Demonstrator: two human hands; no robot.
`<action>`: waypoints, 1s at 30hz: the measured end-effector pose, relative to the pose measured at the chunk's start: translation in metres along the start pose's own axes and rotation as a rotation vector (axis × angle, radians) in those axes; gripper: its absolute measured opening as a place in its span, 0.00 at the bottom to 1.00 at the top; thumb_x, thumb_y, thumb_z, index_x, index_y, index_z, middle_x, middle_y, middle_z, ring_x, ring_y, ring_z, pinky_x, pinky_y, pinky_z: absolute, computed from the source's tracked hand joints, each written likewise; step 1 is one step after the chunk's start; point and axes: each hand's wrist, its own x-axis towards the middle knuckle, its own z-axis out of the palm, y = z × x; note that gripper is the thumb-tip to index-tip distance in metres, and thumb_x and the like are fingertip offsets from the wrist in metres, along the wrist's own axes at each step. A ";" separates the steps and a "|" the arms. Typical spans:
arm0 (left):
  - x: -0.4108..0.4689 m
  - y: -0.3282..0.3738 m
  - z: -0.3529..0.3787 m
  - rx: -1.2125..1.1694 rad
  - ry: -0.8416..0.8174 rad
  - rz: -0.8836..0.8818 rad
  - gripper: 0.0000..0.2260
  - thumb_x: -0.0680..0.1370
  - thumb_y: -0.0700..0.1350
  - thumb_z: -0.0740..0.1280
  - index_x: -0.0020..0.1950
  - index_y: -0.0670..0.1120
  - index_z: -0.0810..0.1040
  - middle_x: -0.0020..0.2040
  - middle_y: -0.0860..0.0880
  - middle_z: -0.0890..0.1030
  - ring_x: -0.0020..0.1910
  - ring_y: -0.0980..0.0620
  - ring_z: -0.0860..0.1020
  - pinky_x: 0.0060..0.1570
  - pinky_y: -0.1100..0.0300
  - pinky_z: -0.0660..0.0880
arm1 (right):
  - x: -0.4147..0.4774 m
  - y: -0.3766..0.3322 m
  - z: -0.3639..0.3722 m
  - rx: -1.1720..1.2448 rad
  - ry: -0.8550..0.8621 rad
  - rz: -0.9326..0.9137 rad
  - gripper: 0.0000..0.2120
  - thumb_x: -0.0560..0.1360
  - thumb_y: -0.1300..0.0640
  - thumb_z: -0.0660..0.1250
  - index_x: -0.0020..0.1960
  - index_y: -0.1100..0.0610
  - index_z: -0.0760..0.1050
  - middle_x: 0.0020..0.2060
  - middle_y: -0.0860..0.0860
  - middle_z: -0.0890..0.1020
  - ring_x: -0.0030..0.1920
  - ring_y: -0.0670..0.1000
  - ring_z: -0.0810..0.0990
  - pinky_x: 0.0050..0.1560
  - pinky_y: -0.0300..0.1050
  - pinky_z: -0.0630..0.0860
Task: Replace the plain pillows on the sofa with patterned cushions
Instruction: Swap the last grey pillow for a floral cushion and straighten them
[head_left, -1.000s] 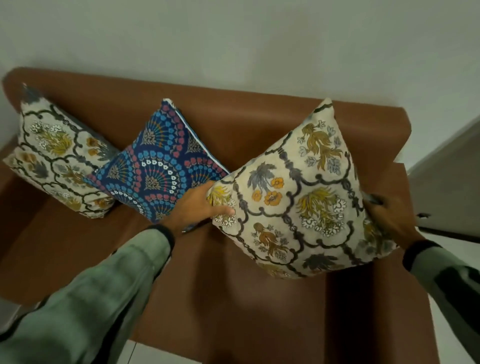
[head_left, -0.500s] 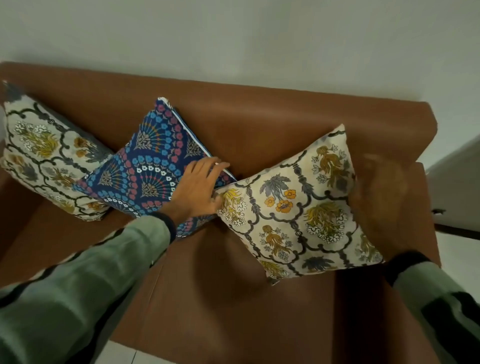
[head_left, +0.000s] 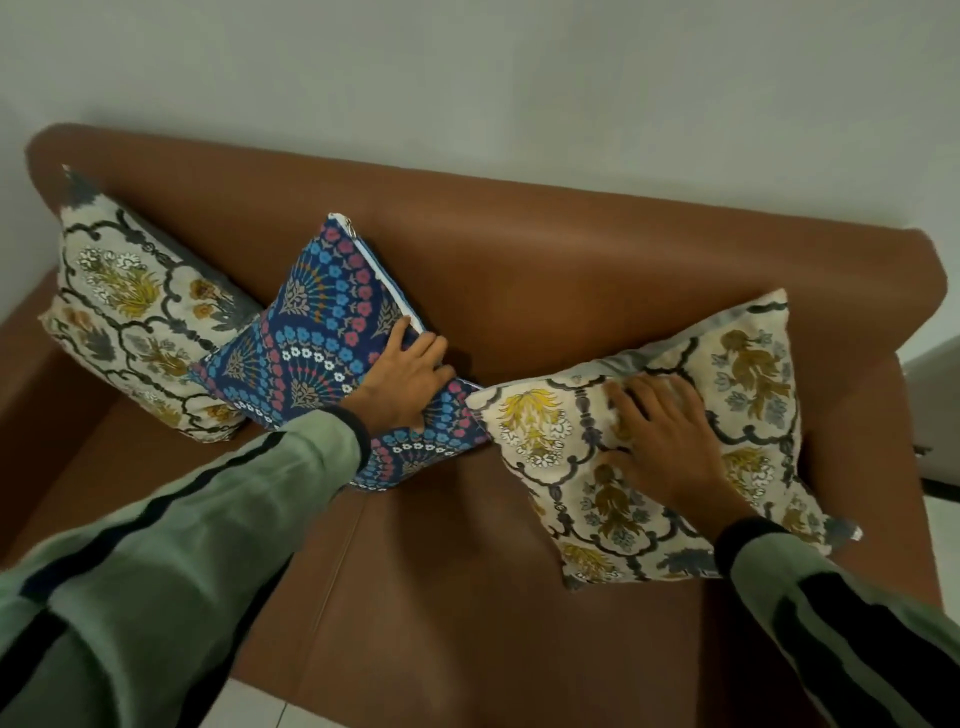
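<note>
Three patterned cushions lean on the brown sofa (head_left: 597, 291). A cream floral cushion (head_left: 130, 322) stands at the left end. A blue fan-patterned cushion (head_left: 311, 353) leans in the middle, with its zip edge up. My left hand (head_left: 405, 379) lies flat on the blue cushion's right edge, fingers spread. A second cream floral cushion (head_left: 727, 415) lies tilted back at the right end. My right hand (head_left: 660, 447) presses flat on its face, fingers apart. No plain pillow is in view.
A pale wall (head_left: 467, 78) runs behind the sofa back. White floor tiles (head_left: 249, 706) show at the sofa's front edge. A dark skirting strip and light floor (head_left: 940, 499) lie past the right armrest.
The right cream cushion has dropped from upright on its corner to leaning flatter against the backrest. My right hand moved from its side onto its face. My left hand shifted onto the blue cushion.
</note>
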 end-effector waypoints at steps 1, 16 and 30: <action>-0.005 -0.004 0.000 -0.018 0.023 0.009 0.40 0.65 0.65 0.75 0.72 0.51 0.67 0.72 0.40 0.63 0.74 0.39 0.58 0.72 0.30 0.48 | -0.002 0.002 0.001 -0.006 0.009 0.009 0.41 0.65 0.39 0.73 0.72 0.56 0.65 0.65 0.57 0.75 0.69 0.60 0.69 0.74 0.59 0.53; -0.026 -0.016 0.020 -0.177 0.174 0.130 0.40 0.69 0.63 0.73 0.76 0.55 0.61 0.78 0.43 0.62 0.79 0.43 0.52 0.74 0.42 0.33 | 0.022 -0.020 0.010 -0.017 -0.012 0.051 0.44 0.66 0.41 0.74 0.74 0.57 0.61 0.70 0.58 0.70 0.74 0.60 0.62 0.76 0.59 0.48; -0.098 0.020 0.093 -0.626 0.493 -0.621 0.32 0.79 0.64 0.54 0.80 0.53 0.51 0.81 0.42 0.51 0.80 0.42 0.48 0.74 0.34 0.44 | 0.038 -0.143 0.021 0.120 -0.018 -0.261 0.34 0.77 0.57 0.59 0.79 0.50 0.48 0.79 0.56 0.52 0.79 0.58 0.48 0.76 0.62 0.50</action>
